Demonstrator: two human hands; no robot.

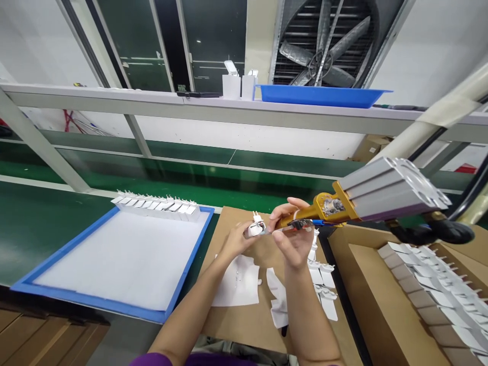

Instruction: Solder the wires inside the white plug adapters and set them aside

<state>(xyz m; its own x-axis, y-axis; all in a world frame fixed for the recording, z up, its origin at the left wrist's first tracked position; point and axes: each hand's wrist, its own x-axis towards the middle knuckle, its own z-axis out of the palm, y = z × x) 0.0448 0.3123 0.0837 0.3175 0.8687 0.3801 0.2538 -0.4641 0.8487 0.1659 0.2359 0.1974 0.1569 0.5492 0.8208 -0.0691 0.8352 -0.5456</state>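
Over the cardboard sheet, my left hand grips a small white plug housing with its metal prongs pointing up. My right hand is wrapped round the orange front end of a tool with a large silver cylinder behind it. The tool's tip meets the housing, or comes very close to it; the exact contact is too small to tell. White paper pieces lie below my hands. Further white plug parts stand to the right of my right forearm.
A blue-edged white tray on the left carries a row of white plugs along its far edge. An open cardboard box with rows of white units is at right. Above, a shelf holds a blue tray.
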